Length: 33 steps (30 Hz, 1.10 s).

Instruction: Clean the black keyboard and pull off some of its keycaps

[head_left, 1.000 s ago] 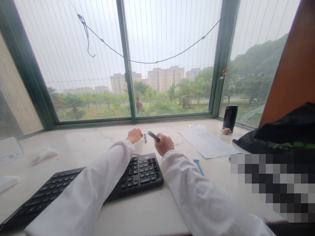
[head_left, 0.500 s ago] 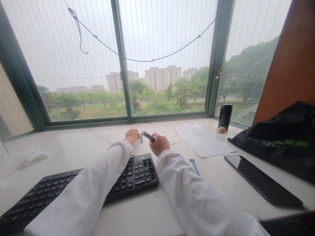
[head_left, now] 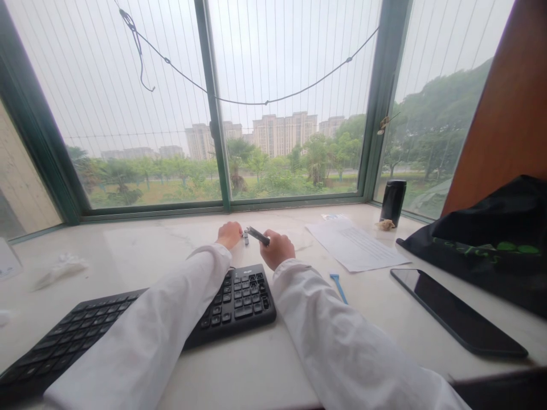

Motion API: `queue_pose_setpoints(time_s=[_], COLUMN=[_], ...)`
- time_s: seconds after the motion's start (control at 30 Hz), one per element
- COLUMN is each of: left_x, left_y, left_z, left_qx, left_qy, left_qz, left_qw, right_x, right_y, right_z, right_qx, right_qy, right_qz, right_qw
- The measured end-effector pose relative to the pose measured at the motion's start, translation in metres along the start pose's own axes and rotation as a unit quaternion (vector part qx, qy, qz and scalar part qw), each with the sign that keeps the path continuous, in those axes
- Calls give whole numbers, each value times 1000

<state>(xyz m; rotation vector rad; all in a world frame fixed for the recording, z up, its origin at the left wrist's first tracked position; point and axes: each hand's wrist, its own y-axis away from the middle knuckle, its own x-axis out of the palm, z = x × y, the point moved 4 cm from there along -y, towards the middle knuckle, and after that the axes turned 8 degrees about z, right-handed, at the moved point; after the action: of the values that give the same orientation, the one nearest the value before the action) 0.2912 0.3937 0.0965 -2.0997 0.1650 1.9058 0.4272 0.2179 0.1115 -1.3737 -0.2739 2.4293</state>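
Beyond the black keyboard [head_left: 239, 326], my left hand [head_left: 229, 234] rests low over the white surface with its fingers curled. A small grey-and-silver piece [head_left: 247, 238] stands right by its fingertips; whether the fingers grip it or something else I cannot tell. My right hand [head_left: 278, 249] is closed around a slim dark tool [head_left: 258, 235] with a notched, lighter tip. That tip points left, toward the small piece, just short of it or touching. The keyboard lies partly under my left sleeve, and several keys at its upper right look different from the rest.
Right of my right sleeve lies a blue plastic tool [head_left: 339, 288]. Farther right are a printed sheet [head_left: 359, 245], a phone [head_left: 457, 313], a black cylinder [head_left: 394, 202] and a black bag [head_left: 487, 245]. Crumpled white tissue [head_left: 60, 270] sits at left; windows stand behind.
The view has shifted very slightly. Both hands, the dark tool and the small piece keep almost the same positions.
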Motion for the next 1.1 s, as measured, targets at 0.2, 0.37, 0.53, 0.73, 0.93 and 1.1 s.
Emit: queue_pose_setpoints(time_s=[0.2,0.37,0.53,0.73,0.93,1.1], left_x=[-2,-4,-6,-14,-37,-62], left_y=[1,4,8,11,23,68], left_z=[-2,-7,-11,-13,-15,-25], left_qx=[-2,-2,-7,1,25,78], left_qy=[-5,-8,-12,-21,-20,-15], left_qz=[-6,-9,-10,-11,-8,-18], left_qw=[1000,1000,1000,1000,999,997], right_x=[2,0,1,3,-5,-2], right_y=[0,1,0,-2,-2,-8], right_z=[-1,1,0,-3,-3,-9], right_qx=[-3,-4,-9,14,34,53], right_qy=[-10,-19,-18,-37,-170,-336], right_qz=[-1,6,5,-14,-25,-60], right_qw=[1000,1000,1000,999,985,938])
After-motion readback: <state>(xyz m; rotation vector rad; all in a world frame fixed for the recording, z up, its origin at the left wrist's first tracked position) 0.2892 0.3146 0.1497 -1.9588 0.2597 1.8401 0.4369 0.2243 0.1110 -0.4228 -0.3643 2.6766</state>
